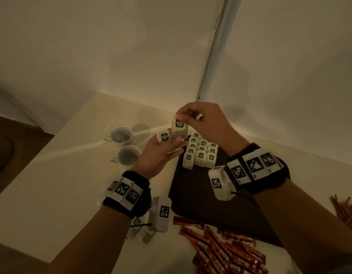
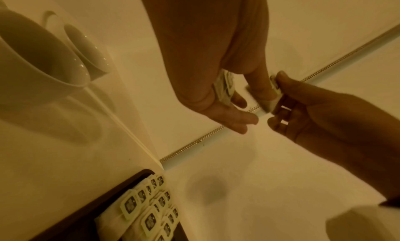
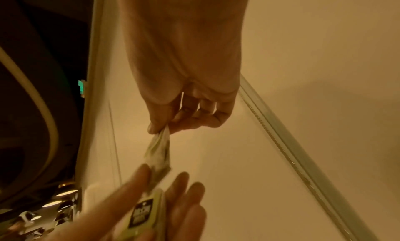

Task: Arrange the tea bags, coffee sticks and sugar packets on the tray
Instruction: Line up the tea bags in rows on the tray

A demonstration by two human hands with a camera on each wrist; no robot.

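A dark tray (image 1: 193, 196) lies mid-table, with several white tea bags (image 1: 201, 153) in neat rows at its far end. Just above and left of those rows, my left hand (image 1: 171, 142) is palm up and holds a tea bag (image 1: 163, 136) under its thumb. My right hand (image 1: 180, 115) pinches the top of a second tea bag (image 1: 178, 126), which hangs right beside the left fingers. In the right wrist view the pinched tea bag (image 3: 159, 149) dangles over the left hand's tea bag (image 3: 142, 214). Red coffee sticks (image 1: 220, 252) lie loose at the tray's near edge.
Two white cups (image 1: 121, 135) (image 1: 128, 155) stand left of the tray. More tea bags (image 1: 139, 230) lie under my left wrist. A pile of thin reddish sticks (image 1: 345, 212) sits at the far right. Walls close off the table's far side.
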